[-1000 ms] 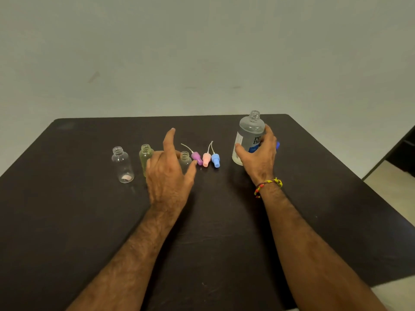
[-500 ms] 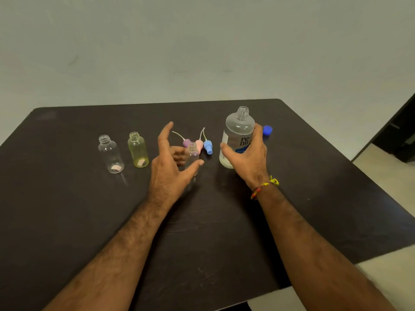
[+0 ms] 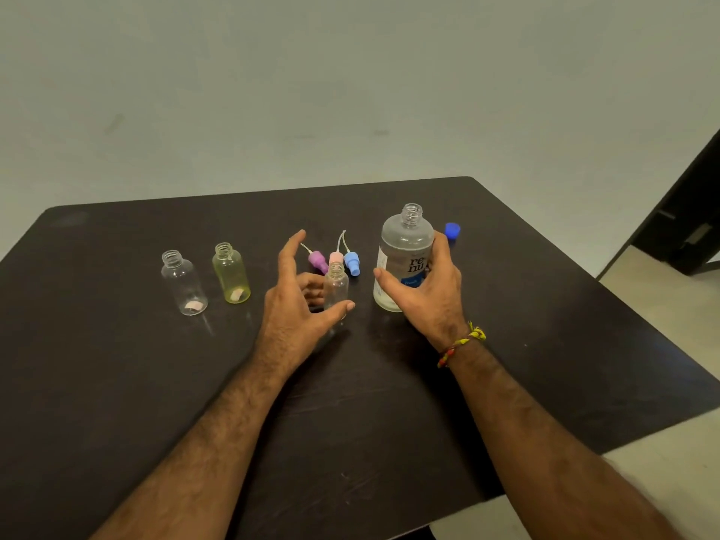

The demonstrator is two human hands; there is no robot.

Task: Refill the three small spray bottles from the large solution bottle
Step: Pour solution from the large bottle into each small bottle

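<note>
Three small uncapped spray bottles stand on the dark table (image 3: 117, 383): a clear one (image 3: 183, 282) at the left, a yellowish one (image 3: 231, 278) beside it, and a third clear one (image 3: 336, 284) in the middle. My left hand (image 3: 296, 309) holds that middle bottle low between thumb and curled fingers, with the index finger raised. My right hand (image 3: 424, 302) grips the large solution bottle (image 3: 405, 243), which stands upright, uncapped and partly full. Its blue cap (image 3: 452, 230) lies behind it.
Three spray heads with dip tubes lie just behind the held small bottle: purple (image 3: 317, 261), pink (image 3: 336, 257) and blue (image 3: 352, 262). The table's right edge drops to a pale floor (image 3: 662, 305). A dark doorway (image 3: 685, 212) is at the far right.
My left hand has taken the middle small bottle and slid it right, toward the large bottle and in front of the spray heads. My right hand keeps its grip on the large bottle.
</note>
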